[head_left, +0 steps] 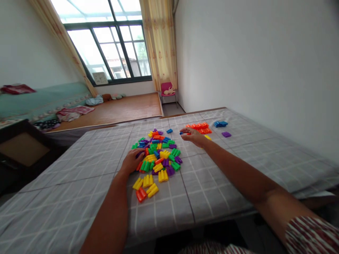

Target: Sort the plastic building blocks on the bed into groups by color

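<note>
A pile of colourful plastic toy blocks (159, 155), in yellow, green, purple, orange and blue, lies on the checked cloth in front of me. At the pile's left edge is my left hand (131, 161), its fingers curled, with a purple block (140, 154) showing between fingers and thumb. Right of the pile, my right hand (194, 137) is closed at the fingertips on a small blue block (181, 133), mostly covered by the fingers. Just beyond that hand sit orange blocks (202, 127) gathered in rows. A yellow block (208, 137) lies partly behind the right wrist.
Blue blocks (220, 124) are grouped at the far right, with a purple block (226, 134) nearer. One blue block (169, 131) lies apart behind the pile. The grey checked cloth (79, 183) covers the table. A white wall (251, 60) borders the right side; a bed (127, 106) stands beyond.
</note>
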`<state>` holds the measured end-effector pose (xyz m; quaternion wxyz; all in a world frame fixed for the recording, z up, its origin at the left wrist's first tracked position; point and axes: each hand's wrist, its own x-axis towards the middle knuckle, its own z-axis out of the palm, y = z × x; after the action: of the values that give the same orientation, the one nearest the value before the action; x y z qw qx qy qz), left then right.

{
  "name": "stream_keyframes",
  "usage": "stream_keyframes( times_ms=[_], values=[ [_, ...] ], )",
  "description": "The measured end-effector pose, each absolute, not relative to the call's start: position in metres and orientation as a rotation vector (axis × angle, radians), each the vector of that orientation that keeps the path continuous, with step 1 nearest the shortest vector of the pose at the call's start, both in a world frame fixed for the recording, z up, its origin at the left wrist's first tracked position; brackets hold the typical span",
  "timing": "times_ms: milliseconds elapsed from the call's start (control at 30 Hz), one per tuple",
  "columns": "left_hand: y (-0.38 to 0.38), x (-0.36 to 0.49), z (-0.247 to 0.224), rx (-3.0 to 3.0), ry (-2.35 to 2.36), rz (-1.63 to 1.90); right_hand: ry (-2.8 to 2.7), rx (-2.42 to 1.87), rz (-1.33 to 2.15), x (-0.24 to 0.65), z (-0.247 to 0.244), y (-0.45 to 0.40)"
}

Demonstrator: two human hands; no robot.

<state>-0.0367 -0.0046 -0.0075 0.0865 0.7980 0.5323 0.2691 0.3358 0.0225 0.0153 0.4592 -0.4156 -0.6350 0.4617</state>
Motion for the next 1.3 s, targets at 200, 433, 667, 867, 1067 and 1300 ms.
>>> stream_keyframes(
  times_ms=[200,433,667,867,1067,1300],
  values=[
    [-0.001,-0.04,-0.008,2.364,1.619,0.773,-1.441,-1.234,0.785,0.445,0.013,0.038],
    [0.0,-0.043,-0.01,2.318,1.635,0.78,-1.37,-1.809,0.187,0.588,0.007,0.072],
    [0.0,-0.045,-0.009,2.269,1.67,0.79,-1.619,-2.09,0.004,0.634,-0.005,0.098],
    [0.0,-0.049,-0.012,2.263,1.661,0.77,-1.636,-2.264,0.017,0.657,-0.031,0.111],
    [-0.001,-0.05,-0.011,2.294,1.669,0.764,-1.719,-2.047,0.138,0.647,-0.037,0.12],
    [-0.001,-0.05,-0.012,2.316,1.653,0.758,-1.611,-2.035,0.115,0.645,-0.027,0.106]
  ],
)
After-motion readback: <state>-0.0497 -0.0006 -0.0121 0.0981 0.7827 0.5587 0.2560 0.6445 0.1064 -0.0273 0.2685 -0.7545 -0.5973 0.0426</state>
